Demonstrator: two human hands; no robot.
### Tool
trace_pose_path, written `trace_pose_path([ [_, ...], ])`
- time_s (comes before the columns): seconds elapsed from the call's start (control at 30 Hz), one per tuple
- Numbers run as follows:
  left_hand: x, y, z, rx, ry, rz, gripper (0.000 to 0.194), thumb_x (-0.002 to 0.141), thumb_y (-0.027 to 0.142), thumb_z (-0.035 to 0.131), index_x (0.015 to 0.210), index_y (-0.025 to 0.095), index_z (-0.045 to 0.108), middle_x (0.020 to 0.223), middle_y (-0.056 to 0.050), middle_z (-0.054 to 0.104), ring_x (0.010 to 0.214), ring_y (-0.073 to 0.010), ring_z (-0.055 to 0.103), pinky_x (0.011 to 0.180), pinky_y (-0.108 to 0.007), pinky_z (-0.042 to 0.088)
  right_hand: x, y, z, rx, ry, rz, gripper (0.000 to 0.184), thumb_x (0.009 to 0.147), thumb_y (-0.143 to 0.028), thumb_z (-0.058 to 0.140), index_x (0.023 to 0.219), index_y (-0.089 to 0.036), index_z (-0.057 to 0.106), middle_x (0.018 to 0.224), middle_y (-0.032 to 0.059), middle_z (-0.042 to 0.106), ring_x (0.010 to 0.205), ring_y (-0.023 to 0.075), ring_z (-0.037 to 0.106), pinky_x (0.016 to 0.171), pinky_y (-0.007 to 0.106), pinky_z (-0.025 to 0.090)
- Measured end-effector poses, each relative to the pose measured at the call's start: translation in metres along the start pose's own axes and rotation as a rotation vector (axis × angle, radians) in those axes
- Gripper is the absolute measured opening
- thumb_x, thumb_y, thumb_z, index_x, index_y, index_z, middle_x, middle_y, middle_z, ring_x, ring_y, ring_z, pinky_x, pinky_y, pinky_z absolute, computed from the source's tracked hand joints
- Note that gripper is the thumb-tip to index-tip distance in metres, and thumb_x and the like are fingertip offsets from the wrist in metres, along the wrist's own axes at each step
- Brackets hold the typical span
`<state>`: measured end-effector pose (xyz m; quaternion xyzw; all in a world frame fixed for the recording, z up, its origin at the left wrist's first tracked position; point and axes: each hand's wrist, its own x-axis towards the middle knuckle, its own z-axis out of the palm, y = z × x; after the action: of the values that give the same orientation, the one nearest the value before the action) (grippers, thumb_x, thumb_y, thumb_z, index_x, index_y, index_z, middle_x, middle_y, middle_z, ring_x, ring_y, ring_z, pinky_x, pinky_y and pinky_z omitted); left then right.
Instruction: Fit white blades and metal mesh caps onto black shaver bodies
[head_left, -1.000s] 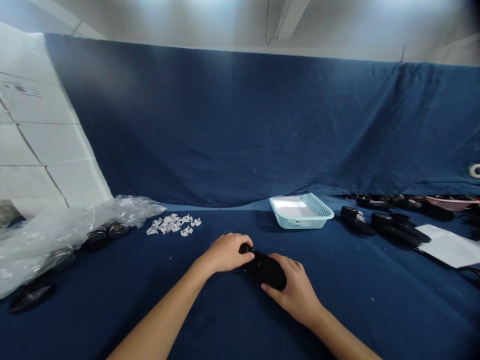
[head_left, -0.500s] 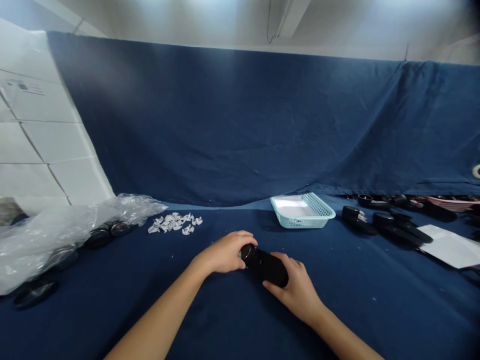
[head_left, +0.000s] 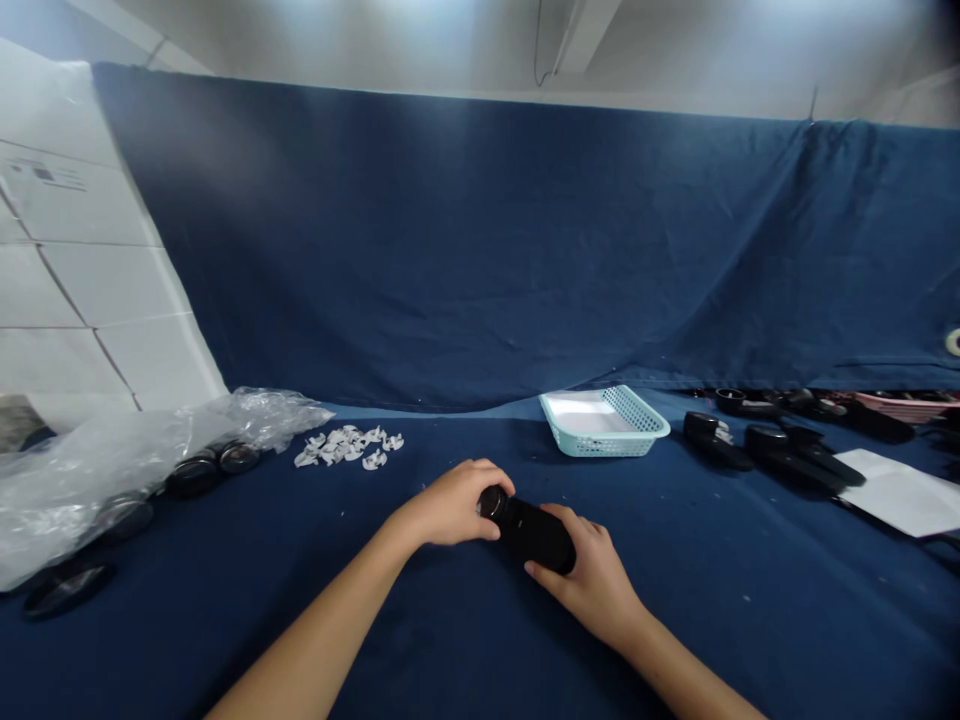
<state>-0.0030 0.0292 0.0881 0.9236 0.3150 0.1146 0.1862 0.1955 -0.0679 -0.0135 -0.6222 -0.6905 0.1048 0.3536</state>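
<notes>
A black oblong device [head_left: 532, 532] lies on the blue cloth in front of me. My left hand [head_left: 450, 505] curls round its rounded left end, fingers closed on it. From the right, my right hand [head_left: 589, 580] grips the device's body, with the thumb underneath and the fingers over the far side. Both hands hold it just above or on the table; I cannot tell which.
A light blue basket [head_left: 626, 437] stands behind the hands. White scraps [head_left: 349, 446] lie to the left, beside a clear plastic bag [head_left: 90, 480] with black round parts [head_left: 191, 476]. More black devices [head_left: 780, 452] and white paper [head_left: 900, 492] lie at the right.
The hands and the black device have shifted slightly; the left hand has turned so that the device's round end shows more. Little else differs.
</notes>
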Motion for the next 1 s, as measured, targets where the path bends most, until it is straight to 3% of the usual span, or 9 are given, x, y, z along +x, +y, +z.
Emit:
trace_pose_path([
  [0.13, 0.0001, -0.0012, 0.0052, -0.008, 0.076, -0.074, 0.052, 0.073, 0.042, 0.072, 0.122, 0.030, 0.057, 0.132, -0.003, 0.055, 0.117, -0.0254, 0.054, 0.096, -0.034, 0.043, 0.0006, -0.0010, -0.0009, 0.003, 0.004, 0.002, 0.055, 0.074, -0.033, 0.069, 0.125, -0.027, 0.047, 0.118, 0.0037, 0.064, 0.108, 0.0248, 0.059, 0.096, 0.043, 0.037],
  [0.23, 0.0020, -0.0043, 0.0097, 0.048, 0.130, -0.193, 0.042, 0.083, 0.055, 0.057, 0.112, 0.025, 0.063, 0.112, -0.008, 0.066, 0.102, -0.0305, 0.061, 0.085, -0.041, 0.047, 0.0010, -0.0007, -0.0007, -0.001, 0.006, 0.005, 0.055, 0.075, -0.034, 0.069, 0.125, -0.026, 0.047, 0.118, 0.0044, 0.064, 0.108, 0.0252, 0.059, 0.096, 0.043, 0.037],
  [0.37, 0.0014, -0.0049, 0.0065, 0.054, 0.101, -0.156, 0.032, 0.076, 0.044, 0.067, 0.103, 0.027, 0.065, 0.102, -0.003, 0.068, 0.095, -0.0273, 0.063, 0.080, -0.036, 0.047, 0.0006, -0.0003, -0.0001, -0.006, 0.006, 0.005, 0.055, 0.074, -0.034, 0.069, 0.124, -0.026, 0.047, 0.116, 0.0045, 0.065, 0.106, 0.0254, 0.060, 0.095, 0.043, 0.037],
  [0.5, -0.0010, -0.0035, 0.0020, 0.016, 0.045, -0.061, 0.059, 0.062, 0.030, 0.080, 0.117, 0.032, 0.060, 0.128, 0.000, 0.058, 0.113, -0.0239, 0.057, 0.092, -0.031, 0.044, 0.0006, 0.0004, 0.0000, 0.001, 0.007, 0.003, 0.054, 0.074, -0.033, 0.069, 0.123, -0.026, 0.048, 0.116, 0.0035, 0.065, 0.106, 0.0249, 0.060, 0.094, 0.042, 0.038],
  [0.63, -0.0012, -0.0043, 0.0040, 0.063, 0.053, -0.176, 0.053, 0.072, 0.053, 0.070, 0.117, 0.027, 0.060, 0.118, -0.007, 0.063, 0.104, -0.0294, 0.060, 0.086, -0.038, 0.046, 0.0009, 0.0012, 0.0000, 0.003, 0.004, 0.003, 0.055, 0.074, -0.034, 0.069, 0.124, -0.027, 0.047, 0.118, 0.0034, 0.065, 0.107, 0.0248, 0.060, 0.094, 0.042, 0.038],
  [0.73, -0.0023, -0.0048, 0.0034, 0.076, 0.035, -0.176, 0.042, 0.072, 0.049, 0.071, 0.107, 0.027, 0.064, 0.104, -0.005, 0.066, 0.095, -0.0278, 0.062, 0.080, -0.036, 0.047, 0.0008, 0.0012, 0.0002, 0.000, 0.002, -0.003, 0.055, 0.075, -0.033, 0.069, 0.125, -0.027, 0.046, 0.120, 0.0037, 0.064, 0.110, 0.0251, 0.059, 0.096, 0.043, 0.037],
  [0.87, -0.0054, -0.0019, 0.0003, 0.059, -0.016, -0.016, 0.070, 0.062, 0.031, 0.081, 0.126, 0.036, 0.053, 0.132, 0.000, 0.054, 0.115, -0.0268, 0.054, 0.089, -0.034, 0.045, 0.0010, 0.0014, 0.0008, 0.008, -0.002, 0.000, 0.056, 0.075, -0.033, 0.069, 0.126, -0.027, 0.046, 0.120, 0.0040, 0.064, 0.109, 0.0253, 0.059, 0.096, 0.043, 0.037],
  [0.93, -0.0055, 0.0002, 0.0008, 0.083, 0.015, -0.017, 0.076, 0.065, 0.040, 0.080, 0.133, 0.035, 0.047, 0.136, -0.003, 0.051, 0.117, -0.0290, 0.052, 0.090, -0.037, 0.044, 0.0010, 0.0017, 0.0010, 0.014, -0.007, 0.002, 0.056, 0.075, -0.033, 0.069, 0.125, -0.027, 0.046, 0.119, 0.0034, 0.065, 0.110, 0.0249, 0.059, 0.096, 0.043, 0.037],
  [1.0, -0.0043, 0.0013, 0.0025, 0.118, 0.058, -0.083, 0.063, 0.072, 0.053, 0.071, 0.128, 0.030, 0.053, 0.123, -0.006, 0.059, 0.107, -0.0299, 0.058, 0.085, -0.038, 0.046, 0.0007, 0.0021, 0.0011, 0.013, -0.007, 0.003, 0.056, 0.075, -0.032, 0.069, 0.125, -0.028, 0.046, 0.120, 0.0027, 0.064, 0.110, 0.0246, 0.059, 0.096, 0.042, 0.038],
])
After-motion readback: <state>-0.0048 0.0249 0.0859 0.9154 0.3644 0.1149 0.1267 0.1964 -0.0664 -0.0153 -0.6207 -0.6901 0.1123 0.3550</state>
